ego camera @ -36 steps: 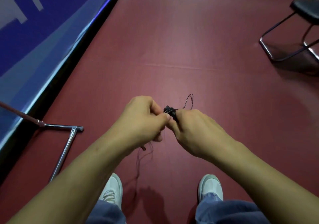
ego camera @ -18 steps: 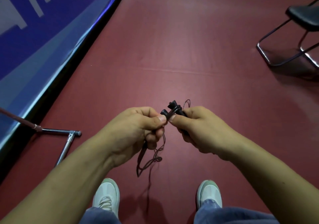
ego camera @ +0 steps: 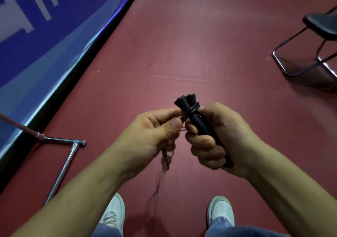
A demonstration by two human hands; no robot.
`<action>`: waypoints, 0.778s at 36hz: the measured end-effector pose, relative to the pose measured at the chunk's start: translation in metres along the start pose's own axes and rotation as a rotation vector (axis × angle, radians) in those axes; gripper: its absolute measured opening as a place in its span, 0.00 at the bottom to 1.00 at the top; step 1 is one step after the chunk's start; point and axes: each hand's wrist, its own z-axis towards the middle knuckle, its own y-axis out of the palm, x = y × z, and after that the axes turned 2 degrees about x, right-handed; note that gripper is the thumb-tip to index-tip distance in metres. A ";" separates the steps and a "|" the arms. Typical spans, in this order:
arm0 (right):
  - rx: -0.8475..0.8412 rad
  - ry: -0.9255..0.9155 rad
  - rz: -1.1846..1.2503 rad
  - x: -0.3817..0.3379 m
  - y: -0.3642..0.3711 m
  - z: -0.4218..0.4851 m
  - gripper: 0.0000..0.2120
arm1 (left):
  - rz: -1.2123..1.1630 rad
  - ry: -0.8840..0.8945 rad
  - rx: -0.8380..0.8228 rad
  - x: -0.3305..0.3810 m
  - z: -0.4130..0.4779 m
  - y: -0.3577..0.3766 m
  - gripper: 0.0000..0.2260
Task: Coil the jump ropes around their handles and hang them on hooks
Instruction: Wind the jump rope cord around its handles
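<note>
Two handles sit side by side as one bundle: black, smooth, slightly glossy plastic, slim round shafts w/ flared, cone-like ends pointing up & away from the person. The rope is a thin, dark reddish-brown cord. A few tight turns of it ring the necks of the handles just below the flared ends.

R hand is closed round the shafts, fingers curled over the front, thumb side up by the wraps. The flared ends stick out above the fist, and a short bit of the butt end shows under the little finger.

L hand is just beside the bundle on its left, nearly touching R's fingertips. Thumb & forefinger pinch the cord where it comes off the wraps, other fingers curled in. Below this hand the slack hangs in a loose, tangled bunch of thin loops, then trails down toward the shoes; can't tell if it reaches the floor.

All of this is held in mid-air in front of the body, above a matte maroon floor w/ a faint seam across it.

Blue & white banner runs along the left edge. A shiny metal tube frame lies near its base. Black chair w/ thin bent metal legs at far right. White shoes & blue jeans at bottom.
</note>
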 end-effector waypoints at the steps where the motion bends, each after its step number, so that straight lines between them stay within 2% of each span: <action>1: -0.052 0.010 0.040 0.000 0.001 -0.001 0.15 | -0.014 0.017 -0.022 0.001 0.000 0.001 0.14; 5: -0.252 0.072 0.154 0.004 0.004 -0.001 0.15 | -0.087 0.020 -0.091 0.003 0.001 -0.002 0.17; 8: -0.331 0.114 0.175 0.004 0.003 0.000 0.14 | -0.095 0.001 -0.162 0.006 0.000 -0.006 0.20; 12: -0.365 0.165 0.170 0.006 0.000 0.003 0.15 | -0.049 -0.040 -0.153 0.009 0.000 -0.009 0.13; 18: -0.368 0.189 0.215 0.010 -0.001 0.010 0.18 | -0.014 -0.023 0.016 0.007 0.001 -0.003 0.08; 22: -0.281 0.183 0.214 0.008 0.002 0.011 0.20 | -0.053 -0.022 0.083 0.005 0.002 -0.003 0.08; 28: -0.143 0.041 0.242 0.010 0.012 0.011 0.19 | -0.052 -0.007 0.159 0.008 0.005 0.000 0.06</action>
